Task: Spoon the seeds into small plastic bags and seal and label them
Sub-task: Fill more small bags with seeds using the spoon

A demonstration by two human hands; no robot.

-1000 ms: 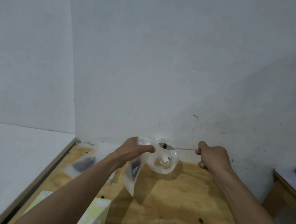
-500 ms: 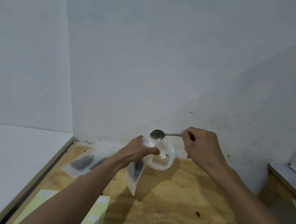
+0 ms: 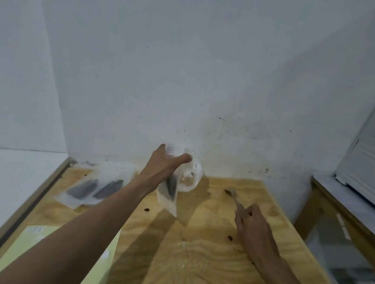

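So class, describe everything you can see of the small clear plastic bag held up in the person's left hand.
The small clear plastic bag is a thin, see-through pouch hanging roughly upright above the plywood table, lower corner pointing down. A dark clump of seeds sits inside, near its middle. The left hand grips its top edge, thumb in front. Behind it stands a larger crumpled clear bag; whether they touch is unclear. Whether its mouth is sealed cannot be told.

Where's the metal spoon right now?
In the head view, the metal spoon is right of centre, low over the plywood table, gripped by the right hand, right of the clear seed bag.
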